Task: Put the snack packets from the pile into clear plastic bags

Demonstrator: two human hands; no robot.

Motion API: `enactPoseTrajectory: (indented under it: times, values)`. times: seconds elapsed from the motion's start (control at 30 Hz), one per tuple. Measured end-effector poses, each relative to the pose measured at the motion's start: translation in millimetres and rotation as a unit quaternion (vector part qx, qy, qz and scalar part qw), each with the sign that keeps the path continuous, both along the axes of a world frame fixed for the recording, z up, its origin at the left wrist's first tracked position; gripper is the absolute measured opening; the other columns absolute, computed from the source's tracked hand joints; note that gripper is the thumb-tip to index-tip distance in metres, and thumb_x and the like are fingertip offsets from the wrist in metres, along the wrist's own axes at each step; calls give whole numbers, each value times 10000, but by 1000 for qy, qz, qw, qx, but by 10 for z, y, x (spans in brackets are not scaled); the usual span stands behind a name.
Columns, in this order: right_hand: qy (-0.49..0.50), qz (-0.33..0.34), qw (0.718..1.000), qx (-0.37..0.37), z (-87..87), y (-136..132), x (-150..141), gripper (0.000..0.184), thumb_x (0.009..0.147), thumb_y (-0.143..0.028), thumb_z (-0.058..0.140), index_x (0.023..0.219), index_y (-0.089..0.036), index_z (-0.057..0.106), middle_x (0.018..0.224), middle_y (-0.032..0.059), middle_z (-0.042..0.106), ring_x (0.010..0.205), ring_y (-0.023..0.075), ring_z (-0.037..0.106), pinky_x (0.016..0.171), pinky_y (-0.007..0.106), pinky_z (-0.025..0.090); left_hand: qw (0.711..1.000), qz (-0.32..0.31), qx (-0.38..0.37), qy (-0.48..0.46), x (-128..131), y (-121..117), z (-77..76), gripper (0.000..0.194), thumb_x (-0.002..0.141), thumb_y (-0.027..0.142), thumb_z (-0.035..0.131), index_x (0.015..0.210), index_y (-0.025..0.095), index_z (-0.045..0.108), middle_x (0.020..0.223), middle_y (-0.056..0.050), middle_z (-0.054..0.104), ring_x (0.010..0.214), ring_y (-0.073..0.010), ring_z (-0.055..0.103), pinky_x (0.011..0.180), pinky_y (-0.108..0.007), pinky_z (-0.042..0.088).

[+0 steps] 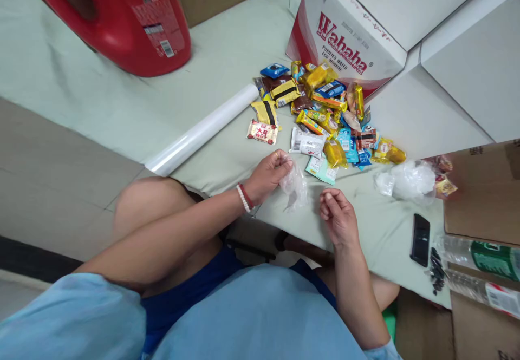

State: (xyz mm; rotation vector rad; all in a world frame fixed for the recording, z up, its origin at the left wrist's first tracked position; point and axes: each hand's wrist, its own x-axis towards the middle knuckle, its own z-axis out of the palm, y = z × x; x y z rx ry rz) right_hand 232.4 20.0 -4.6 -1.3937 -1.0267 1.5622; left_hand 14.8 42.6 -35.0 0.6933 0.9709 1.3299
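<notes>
My left hand (268, 175) pinches a small clear plastic bag (294, 185) that hangs over the near edge of the pale green cloth (227, 51). A ring and a red-and-white bracelet show on that hand and wrist. My right hand (337, 214) is loosely curled just right of the bag, thumb against fingertips, with nothing I can make out in it. A heap of wrapped snacks (325, 111) in yellow, blue and brown wrappers lies just beyond both hands. A single red-and-white packet (262, 131) lies apart to the left of the heap.
A white roll of film (203, 131) lies left of the snacks. A Wahaha carton (345, 35) stands behind them, a red jug (117, 19) far left. Crumpled clear bags (406, 181), a black phone (420, 239), plastic bottles (483, 257) and a brown carton (483, 192) sit right.
</notes>
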Motion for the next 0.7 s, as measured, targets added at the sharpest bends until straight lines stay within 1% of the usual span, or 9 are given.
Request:
enactPoseTrajectory:
  times: [0.1, 0.17, 0.27, 0.33, 0.4, 0.47, 0.53, 0.6, 0.7]
  values:
    - [-11, 56, 998, 31, -1, -49, -90, 477, 762, -542, 868, 1133, -285, 714, 1046, 22, 685, 659, 102, 497, 511, 220, 389, 997, -1, 41, 58, 8, -10, -26, 314, 850, 430, 761, 858, 194, 554, 736, 54, 526, 658, -90, 455, 611, -211, 379]
    - [-46, 86, 994, 45, -10, -68, -159, 417, 753, -512, 884, 1042, -250, 737, 934, 14, 686, 647, 103, 486, 535, 226, 403, 997, -15, 45, 59, -1, -11, -29, 293, 860, 421, 741, 876, 195, 557, 730, 55, 521, 650, -91, 450, 603, -212, 376]
    - [-71, 44, 995, 53, -4, -45, -204, 333, 788, -506, 857, 881, -212, 731, 709, -26, 591, 588, 89, 433, 526, 219, 361, 998, -12, 39, 56, -45, 14, -14, 279, 854, 400, 746, 876, 191, 563, 716, 56, 512, 638, -84, 453, 597, -205, 384]
    - [-47, 9, 998, 51, 21, -13, -197, 337, 782, -503, 862, 887, -213, 726, 699, -39, 565, 561, 77, 407, 503, 214, 338, 999, -4, 22, 49, -77, 29, 12, 297, 833, 389, 780, 911, 190, 572, 771, 48, 544, 659, -78, 487, 609, -196, 415]
    - [-17, -11, 999, 46, 59, 7, -186, 340, 755, -478, 888, 876, -214, 712, 720, -44, 562, 544, 61, 394, 490, 206, 332, 999, -12, -19, 33, -89, 24, 43, 366, 798, 392, 828, 989, 200, 582, 892, 26, 592, 737, -87, 556, 636, -195, 470]
    - [12, -26, 999, 39, 99, 8, -175, 344, 732, -451, 909, 855, -214, 692, 717, -50, 549, 535, 51, 391, 487, 193, 338, 996, -50, -72, 14, -80, 2, 63, 458, 752, 384, 876, 1070, 212, 594, 1028, -8, 623, 864, -122, 618, 682, -226, 537]
    - [37, -30, 999, 22, 137, 1, -147, 349, 723, -438, 917, 850, -217, 678, 674, -63, 506, 521, 48, 379, 477, 179, 338, 989, -110, -103, 9, -69, -17, 65, 502, 694, 326, 908, 1087, 197, 623, 1064, -32, 638, 917, -148, 636, 712, -263, 568]
    - [59, -39, 997, 4, 168, 0, -80, 355, 721, -443, 914, 855, -222, 670, 631, -75, 452, 506, 51, 350, 451, 168, 317, 983, -155, -98, 19, -83, -12, 52, 469, 636, 233, 904, 1024, 159, 650, 985, -30, 652, 861, -137, 629, 708, -258, 551]
    - [70, -65, 995, -6, 177, 14, 87, 378, 694, -446, 922, 853, -219, 665, 615, -80, 423, 502, 56, 318, 427, 162, 283, 987, -147, -49, 37, -170, 52, 36, 405, 603, 144, 841, 965, 141, 660, 909, -9, 646, 814, -117, 616, 727, -248, 518]
